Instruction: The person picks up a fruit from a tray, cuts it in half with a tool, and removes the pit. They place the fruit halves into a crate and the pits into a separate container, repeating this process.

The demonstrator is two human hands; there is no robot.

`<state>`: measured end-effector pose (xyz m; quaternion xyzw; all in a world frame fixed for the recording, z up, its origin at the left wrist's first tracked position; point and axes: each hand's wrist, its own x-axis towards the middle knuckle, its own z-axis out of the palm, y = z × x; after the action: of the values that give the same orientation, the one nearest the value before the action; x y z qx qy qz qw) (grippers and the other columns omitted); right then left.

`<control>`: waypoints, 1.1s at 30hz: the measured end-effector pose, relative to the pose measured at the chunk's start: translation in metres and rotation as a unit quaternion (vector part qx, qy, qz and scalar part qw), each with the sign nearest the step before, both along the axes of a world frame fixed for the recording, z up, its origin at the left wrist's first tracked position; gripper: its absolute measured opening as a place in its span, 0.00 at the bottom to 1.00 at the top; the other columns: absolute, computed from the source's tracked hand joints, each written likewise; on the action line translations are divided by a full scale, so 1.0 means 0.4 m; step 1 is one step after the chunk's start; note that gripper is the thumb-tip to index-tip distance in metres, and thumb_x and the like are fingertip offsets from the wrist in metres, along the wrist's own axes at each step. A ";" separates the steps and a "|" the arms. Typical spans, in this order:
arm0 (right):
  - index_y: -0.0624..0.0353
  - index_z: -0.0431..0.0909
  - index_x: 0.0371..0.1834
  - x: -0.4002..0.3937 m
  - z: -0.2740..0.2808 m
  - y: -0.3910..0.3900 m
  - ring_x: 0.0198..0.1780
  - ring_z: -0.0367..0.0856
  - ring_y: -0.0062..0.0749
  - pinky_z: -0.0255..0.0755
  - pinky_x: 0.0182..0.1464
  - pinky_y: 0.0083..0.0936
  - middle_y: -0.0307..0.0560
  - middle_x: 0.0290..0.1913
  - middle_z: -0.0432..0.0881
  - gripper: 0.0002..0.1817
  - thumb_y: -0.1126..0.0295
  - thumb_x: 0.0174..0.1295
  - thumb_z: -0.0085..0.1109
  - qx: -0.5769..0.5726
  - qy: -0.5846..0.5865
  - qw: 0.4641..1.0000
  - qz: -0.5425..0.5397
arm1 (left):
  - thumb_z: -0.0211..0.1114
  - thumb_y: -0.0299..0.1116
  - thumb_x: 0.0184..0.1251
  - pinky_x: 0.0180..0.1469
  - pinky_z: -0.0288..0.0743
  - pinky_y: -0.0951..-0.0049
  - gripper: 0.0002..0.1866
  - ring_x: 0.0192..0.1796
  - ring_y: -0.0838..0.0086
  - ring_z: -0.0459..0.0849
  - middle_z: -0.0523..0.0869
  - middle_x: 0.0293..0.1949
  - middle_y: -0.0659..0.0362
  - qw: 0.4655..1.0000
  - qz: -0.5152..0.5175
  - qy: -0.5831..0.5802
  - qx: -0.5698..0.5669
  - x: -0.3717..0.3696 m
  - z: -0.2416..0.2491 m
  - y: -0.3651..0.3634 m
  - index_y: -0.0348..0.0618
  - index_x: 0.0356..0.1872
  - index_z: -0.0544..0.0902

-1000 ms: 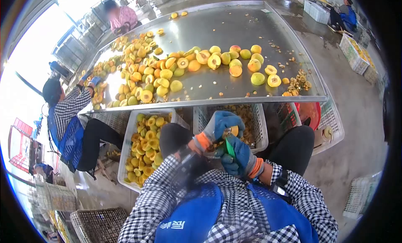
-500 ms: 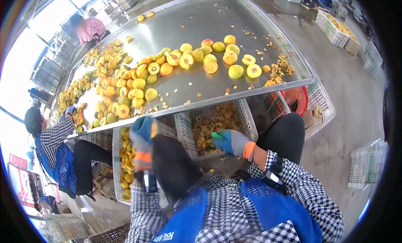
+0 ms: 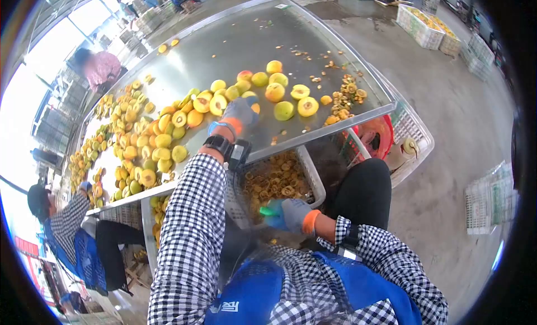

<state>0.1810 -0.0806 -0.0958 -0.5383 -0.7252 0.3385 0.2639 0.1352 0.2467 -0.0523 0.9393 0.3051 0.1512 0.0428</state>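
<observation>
My left hand [image 3: 240, 113], in a grey and blue glove with an orange cuff, reaches over the metal table among yellow peaches. It is at a peach [image 3: 255, 108] that shows past its right side; its fingertips are hidden. Nearby lie whole peaches [image 3: 283, 110] and cut ones [image 3: 307, 106] with the stone showing. My right hand [image 3: 291, 214], gloved alike, is closed around a small green handle [image 3: 268, 212]; the tool's working end cannot be made out. It hovers over the front of a white crate [image 3: 313, 185] holding brownish peach scraps [image 3: 279, 176].
Many peach halves [image 3: 148, 140] cover the left of the table [image 3: 246, 45]; stones and scraps [image 3: 349, 92] lie at its right corner. Below it are a red basin [image 3: 383, 129] and a crate of halves [image 3: 158, 207]. Co-workers sit at left [image 3: 72, 230] and far left [image 3: 100, 67].
My left hand has moved from above the crate of halves, where something orange showed at its fingers, up onto the table. My right hand keeps the green handle. The view has shifted.
</observation>
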 end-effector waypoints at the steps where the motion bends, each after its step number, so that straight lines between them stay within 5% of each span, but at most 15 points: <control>1: 0.45 0.80 0.57 0.001 -0.005 0.003 0.42 0.83 0.54 0.76 0.46 0.42 0.55 0.42 0.85 0.21 0.49 0.65 0.58 0.011 0.015 1.000 -0.002 | 0.72 0.40 0.51 0.33 0.77 0.69 0.28 0.27 0.69 0.83 0.87 0.30 0.54 0.997 0.016 0.042 -0.069 0.026 -0.002 -0.002 0.47 0.57 0.81; 2: 0.43 0.80 0.58 0.007 0.017 0.012 0.43 0.83 0.54 0.76 0.46 0.42 0.54 0.45 0.85 0.21 0.49 0.66 0.57 -0.159 -0.017 0.987 -0.021 | 0.72 0.40 0.50 0.33 0.77 0.69 0.27 0.27 0.68 0.83 0.87 0.30 0.54 0.986 0.034 0.089 -0.136 0.048 0.055 -0.051 0.47 0.54 0.82; 8: 0.47 0.80 0.54 0.033 0.010 -0.010 0.43 0.83 0.54 0.75 0.46 0.45 0.54 0.44 0.85 0.20 0.50 0.65 0.57 -0.150 0.019 0.988 0.009 | 0.74 0.39 0.42 0.26 0.76 0.67 0.14 0.20 0.71 0.80 0.84 0.22 0.56 0.926 0.015 0.305 -0.224 0.161 0.119 -0.172 0.42 0.30 0.88; 15: 0.49 0.79 0.53 0.062 0.067 -0.021 0.42 0.83 0.54 0.75 0.45 0.45 0.54 0.44 0.85 0.20 0.51 0.63 0.58 -0.174 0.002 0.984 0.024 | 0.73 0.40 0.50 0.36 0.79 0.71 0.20 0.30 0.70 0.85 0.87 0.27 0.54 0.928 -0.040 -0.067 -0.365 0.301 0.030 -0.288 0.40 0.43 0.87; 18: 0.50 0.79 0.54 0.082 0.087 -0.026 0.42 0.83 0.54 0.75 0.46 0.45 0.53 0.44 0.85 0.21 0.50 0.63 0.58 -0.130 0.031 0.990 0.047 | 0.71 0.39 0.54 0.38 0.78 0.65 0.16 0.32 0.63 0.86 0.88 0.33 0.49 0.944 -0.098 -0.094 -0.301 0.368 0.056 -0.326 0.42 0.42 0.87; 21: 0.50 0.79 0.55 0.067 0.014 -0.029 0.45 0.83 0.53 0.75 0.49 0.43 0.52 0.46 0.85 0.22 0.49 0.64 0.58 -0.100 0.068 0.991 0.050 | 0.70 0.39 0.58 0.39 0.78 0.65 0.17 0.34 0.59 0.86 0.88 0.35 0.49 0.969 -0.042 -0.106 -0.219 0.417 0.085 -0.257 0.42 0.45 0.86; 22: 0.50 0.79 0.56 0.062 0.004 -0.031 0.46 0.83 0.53 0.75 0.50 0.43 0.52 0.47 0.84 0.22 0.49 0.64 0.58 -0.095 0.091 0.990 0.043 | 0.65 0.40 0.63 0.43 0.78 0.62 0.17 0.41 0.56 0.86 0.88 0.40 0.48 0.976 -0.087 -0.100 -0.175 0.422 0.086 -0.214 0.43 0.50 0.84; 26: 0.54 0.74 0.61 0.065 -0.009 -0.030 0.47 0.84 0.56 0.74 0.52 0.49 0.59 0.46 0.84 0.25 0.51 0.68 0.52 -0.099 0.133 0.985 0.047 | 0.61 0.40 0.62 0.54 0.76 0.54 0.19 0.54 0.51 0.81 0.81 0.54 0.47 0.965 -0.253 0.073 0.001 0.383 -0.045 -0.034 0.48 0.53 0.82; 28: 0.54 0.74 0.61 0.066 -0.013 -0.027 0.47 0.84 0.56 0.74 0.52 0.49 0.60 0.45 0.84 0.25 0.51 0.68 0.52 -0.136 0.172 0.975 0.045 | 0.63 0.41 0.60 0.54 0.76 0.55 0.19 0.53 0.51 0.81 0.80 0.54 0.48 0.975 -0.215 0.051 0.025 0.297 0.024 -0.111 0.46 0.51 0.83; 30: 0.54 0.74 0.60 0.055 -0.035 -0.022 0.46 0.84 0.56 0.74 0.51 0.48 0.60 0.44 0.84 0.25 0.50 0.68 0.52 -0.152 0.228 0.961 0.047 | 0.64 0.42 0.58 0.50 0.77 0.57 0.20 0.51 0.53 0.82 0.82 0.50 0.49 0.969 -0.190 0.149 -0.044 0.230 0.060 -0.107 0.44 0.50 0.82; 33: 0.54 0.76 0.58 0.043 -0.062 -0.024 0.46 0.84 0.56 0.74 0.50 0.47 0.61 0.43 0.84 0.23 0.50 0.68 0.53 -0.126 0.257 0.956 0.060 | 0.64 0.42 0.57 0.47 0.77 0.58 0.21 0.50 0.53 0.83 0.85 0.45 0.49 0.890 -0.030 0.446 -0.093 0.251 0.191 -0.129 0.44 0.49 0.82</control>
<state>0.1984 -0.0904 -0.1205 -0.4175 -0.6154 0.5690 0.3510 0.2355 0.1950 0.0242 0.9083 0.2760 -0.3143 -0.0067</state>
